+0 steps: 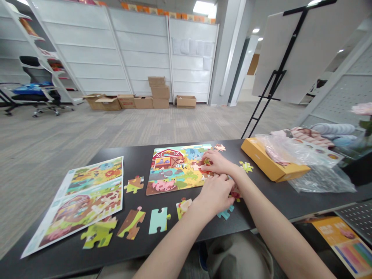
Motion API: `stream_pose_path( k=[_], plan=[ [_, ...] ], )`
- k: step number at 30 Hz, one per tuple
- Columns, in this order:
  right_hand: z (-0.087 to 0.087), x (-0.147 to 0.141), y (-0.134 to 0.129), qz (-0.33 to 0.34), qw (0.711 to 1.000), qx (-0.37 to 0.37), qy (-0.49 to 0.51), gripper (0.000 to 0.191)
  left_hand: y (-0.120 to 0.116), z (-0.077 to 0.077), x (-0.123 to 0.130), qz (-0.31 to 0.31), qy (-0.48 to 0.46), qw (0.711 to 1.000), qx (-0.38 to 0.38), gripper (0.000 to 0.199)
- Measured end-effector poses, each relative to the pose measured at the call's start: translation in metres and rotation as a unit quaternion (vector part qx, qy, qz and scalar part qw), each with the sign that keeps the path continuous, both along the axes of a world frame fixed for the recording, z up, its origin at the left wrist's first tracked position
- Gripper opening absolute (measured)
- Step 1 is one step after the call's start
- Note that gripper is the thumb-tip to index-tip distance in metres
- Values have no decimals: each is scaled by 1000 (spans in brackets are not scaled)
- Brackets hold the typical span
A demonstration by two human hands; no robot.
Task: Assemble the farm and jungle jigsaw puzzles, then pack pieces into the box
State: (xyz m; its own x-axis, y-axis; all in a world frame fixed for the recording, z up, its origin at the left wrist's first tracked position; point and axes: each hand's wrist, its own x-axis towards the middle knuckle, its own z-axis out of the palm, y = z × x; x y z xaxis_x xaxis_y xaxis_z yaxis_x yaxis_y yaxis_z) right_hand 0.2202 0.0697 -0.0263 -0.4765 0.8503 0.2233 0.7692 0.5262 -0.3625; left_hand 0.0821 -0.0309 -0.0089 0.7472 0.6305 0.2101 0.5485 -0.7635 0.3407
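A farm-scene jigsaw puzzle [168, 174] lies partly filled on the dark table, with a red barn and pink pigs on its left side. My right hand [216, 162] is over its right part, fingertips bent together on a puzzle piece [207, 161]. Closer to me, my left hand [217, 193] curls over the board's lower right corner. A red and pink piece [236, 192] shows past its fingertips; what those fingers grip is hidden. Beneath the left wrist area sit a light-blue piece [226, 212] and a partly covered piece [183, 207].
More loose pieces lie around: brown-green [132, 224], pale blue [158, 221], green [99, 233], brown-yellow [134, 184], yellow-green [246, 166] and pinkish [220, 147]. A printed picture sheet [65, 228] is at left. A yellow box [261, 162] with clear plastic [322, 181] occupies the right.
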Motion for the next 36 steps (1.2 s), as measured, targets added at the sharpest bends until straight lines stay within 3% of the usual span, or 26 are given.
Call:
stream_pose_path(
  k=[3,6,12,16,20,26,32,36],
  plan=[
    [4,-1,-4,-30,998,-38,46,29,3,-4,-2,-8,-47,998,-48,14],
    [10,-2,-9,-25,985,-104,136,22,5,-8,-1,-16,-132,984,-122,8],
    [25,7,-11,-5,928,-156,338,29,11,0,-7,27,-280,909,-308,27],
    [34,13,-12,-16,860,-131,492,34,23,21,-38,36,-375,844,-382,34],
    [39,8,-20,-11,812,-186,553,35,38,38,-83,99,-422,818,-378,42],
    [36,-10,-29,20,809,-238,538,27,51,33,-122,162,-460,807,-332,34],
    [29,-27,-29,21,842,-211,496,28,54,23,-123,141,-472,802,-338,33],
    [30,-32,-30,18,849,-191,493,28,55,21,-119,137,-469,793,-363,38]
  ],
)
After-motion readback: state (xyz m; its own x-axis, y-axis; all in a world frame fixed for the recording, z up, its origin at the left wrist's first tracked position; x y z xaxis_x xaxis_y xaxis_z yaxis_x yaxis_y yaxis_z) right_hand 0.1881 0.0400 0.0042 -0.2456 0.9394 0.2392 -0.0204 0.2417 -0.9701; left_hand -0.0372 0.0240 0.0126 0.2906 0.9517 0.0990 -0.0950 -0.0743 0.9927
